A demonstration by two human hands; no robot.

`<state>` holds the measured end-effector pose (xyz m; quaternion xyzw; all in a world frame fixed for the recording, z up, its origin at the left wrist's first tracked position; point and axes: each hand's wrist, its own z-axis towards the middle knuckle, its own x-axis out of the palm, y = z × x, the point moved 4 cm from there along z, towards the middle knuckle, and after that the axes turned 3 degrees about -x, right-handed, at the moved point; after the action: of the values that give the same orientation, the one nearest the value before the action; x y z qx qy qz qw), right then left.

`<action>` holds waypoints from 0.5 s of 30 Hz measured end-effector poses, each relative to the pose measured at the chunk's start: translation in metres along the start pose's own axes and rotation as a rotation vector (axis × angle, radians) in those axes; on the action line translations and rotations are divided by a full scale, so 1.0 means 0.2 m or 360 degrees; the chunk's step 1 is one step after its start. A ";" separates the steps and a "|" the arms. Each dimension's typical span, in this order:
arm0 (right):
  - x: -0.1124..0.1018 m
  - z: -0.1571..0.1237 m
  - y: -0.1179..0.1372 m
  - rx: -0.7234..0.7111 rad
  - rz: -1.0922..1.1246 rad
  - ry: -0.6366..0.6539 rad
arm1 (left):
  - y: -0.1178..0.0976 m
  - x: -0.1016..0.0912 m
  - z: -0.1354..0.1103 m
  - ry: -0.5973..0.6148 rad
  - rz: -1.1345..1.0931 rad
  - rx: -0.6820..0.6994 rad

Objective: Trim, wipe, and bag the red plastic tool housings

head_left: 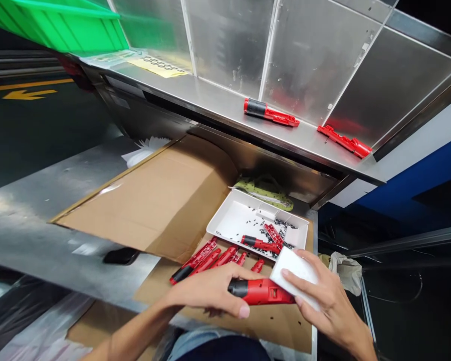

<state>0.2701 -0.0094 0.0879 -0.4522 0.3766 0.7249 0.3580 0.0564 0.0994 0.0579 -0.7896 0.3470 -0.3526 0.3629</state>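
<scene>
My left hand [206,291] is closed around the black end of a red-and-black plastic tool housing [261,292], held level above the cardboard. A white sponge-like block [295,271] is gripped between the thumb and fingers of my right hand [332,301]. The block meets the right end of the housing and partly hides it. Just beyond my hands, a white tray [221,213] holds small black parts and red pieces, one a red-and-black housing [261,244]. Several more red housings [201,258] lie side by side left of the tray's near edge.
A raised cardboard flap [146,200] stands left of the tray. On the metal ledge lie a red-and-black housing [270,113] and a red housing [344,140]. A green bin [71,25] is at upper left. A black object [121,255] lies on the metal table [41,195].
</scene>
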 end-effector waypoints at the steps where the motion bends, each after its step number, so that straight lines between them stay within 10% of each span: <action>1: -0.01 0.01 0.00 -0.0033 0.0017 0.0062 | -0.02 0.00 0.00 0.0134 0.0156 -0.0040; 15: -0.08 0.00 -0.01 -0.0021 0.0258 0.0441 | -0.04 -0.08 0.09 0.0812 0.0704 0.0017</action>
<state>0.2765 -0.0118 0.1017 -0.5183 0.4530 0.6845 0.2400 0.0645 0.1225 0.0516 -0.5797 0.5877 -0.4534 0.3362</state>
